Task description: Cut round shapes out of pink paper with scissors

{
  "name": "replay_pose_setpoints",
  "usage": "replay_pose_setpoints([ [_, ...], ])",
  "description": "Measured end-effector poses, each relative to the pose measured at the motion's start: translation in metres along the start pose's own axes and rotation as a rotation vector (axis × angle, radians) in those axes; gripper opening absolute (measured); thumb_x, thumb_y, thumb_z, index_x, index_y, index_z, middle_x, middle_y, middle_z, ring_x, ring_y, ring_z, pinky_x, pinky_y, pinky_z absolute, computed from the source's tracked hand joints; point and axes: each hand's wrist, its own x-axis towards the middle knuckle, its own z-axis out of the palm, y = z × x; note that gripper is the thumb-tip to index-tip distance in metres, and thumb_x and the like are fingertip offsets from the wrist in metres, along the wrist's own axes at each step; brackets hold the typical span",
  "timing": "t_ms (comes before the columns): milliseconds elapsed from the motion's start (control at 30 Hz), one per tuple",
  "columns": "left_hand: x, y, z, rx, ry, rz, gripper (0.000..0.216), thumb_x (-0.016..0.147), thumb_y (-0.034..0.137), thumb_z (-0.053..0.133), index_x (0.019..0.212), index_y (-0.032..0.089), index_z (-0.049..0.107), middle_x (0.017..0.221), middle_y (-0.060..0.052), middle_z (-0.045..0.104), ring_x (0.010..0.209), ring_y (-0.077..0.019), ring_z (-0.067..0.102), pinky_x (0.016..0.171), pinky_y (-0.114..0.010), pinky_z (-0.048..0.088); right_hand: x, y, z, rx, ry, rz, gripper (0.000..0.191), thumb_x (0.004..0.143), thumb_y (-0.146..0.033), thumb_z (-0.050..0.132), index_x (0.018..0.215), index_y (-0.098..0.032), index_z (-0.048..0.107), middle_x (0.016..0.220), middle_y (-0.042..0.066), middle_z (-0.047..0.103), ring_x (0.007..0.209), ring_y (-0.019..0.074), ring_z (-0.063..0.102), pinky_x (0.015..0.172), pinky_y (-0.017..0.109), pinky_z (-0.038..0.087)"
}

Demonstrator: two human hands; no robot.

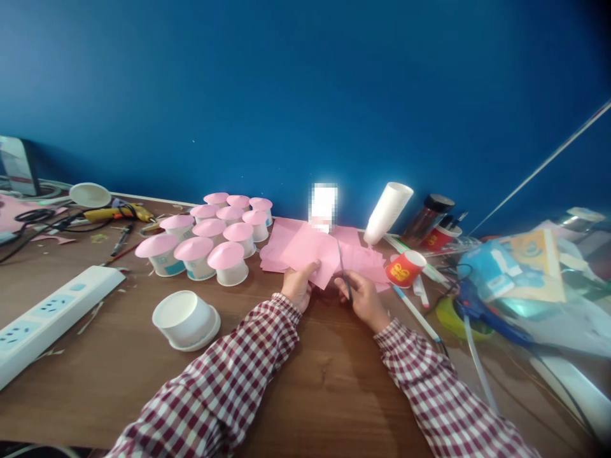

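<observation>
My left hand (298,286) is closed on a sheet of pink paper (312,251), thumb on top, holding it up over the table. In my right hand (365,296) is a pair of scissors (348,289) with dark handles, its blades at the sheet's right edge. Whether the blades are parted I cannot tell. Behind and beneath the held sheet lie more pink sheets (274,248), spread flat. To the left stand several white paper cups (232,275) in rows, each topped with a pink paper cone (226,254).
Two white tubs (179,315) sit left of my left arm. A white power strip (57,312) lies farther left, below a yellow glue gun (119,212). On the right are stacked paper cups (387,213), a red cup (405,268), a blue glue gun (487,312) and plastic bags (513,267).
</observation>
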Motion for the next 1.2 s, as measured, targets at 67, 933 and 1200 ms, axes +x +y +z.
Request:
replay_pose_setpoints([
  [67,-0.0002,0.0005,0.0003,0.0,0.002,0.004,0.028,0.057,0.01,0.076,0.081,0.011,0.062,0.083,-0.009,0.068,0.071,-0.0167,0.064,0.06,-0.026,0.053,0.0001,0.0004,0.0,0.0,-0.002,0.006,0.029,0.082,-0.045,0.057,0.083,-0.016,0.059,0.058,-0.003,0.051,0.049,0.0109,0.05,0.048,0.022,0.042],
  [933,0.0009,-0.0008,-0.0019,0.019,-0.02,0.033,0.035,0.054,0.014,0.078,0.085,0.011,0.062,0.085,-0.009,0.068,0.074,-0.0177,0.065,0.061,-0.027,0.053,0.0015,0.0066,-0.0006,0.056,-0.006,0.069,0.032,0.08,-0.047,0.059,0.089,-0.016,0.06,0.059,-0.003,0.052,0.048,0.01,0.051,0.046,0.022,0.044],
  [1200,-0.0001,-0.0014,-0.0027,0.09,-0.016,0.021,0.034,0.053,0.017,0.079,0.082,0.009,0.063,0.079,-0.008,0.068,0.07,-0.0168,0.064,0.058,-0.026,0.051,0.0015,0.0021,-0.0018,0.083,0.001,0.077,0.031,0.08,-0.046,0.058,0.089,-0.015,0.059,0.059,-0.003,0.053,0.05,0.0101,0.052,0.048,0.022,0.046],
])
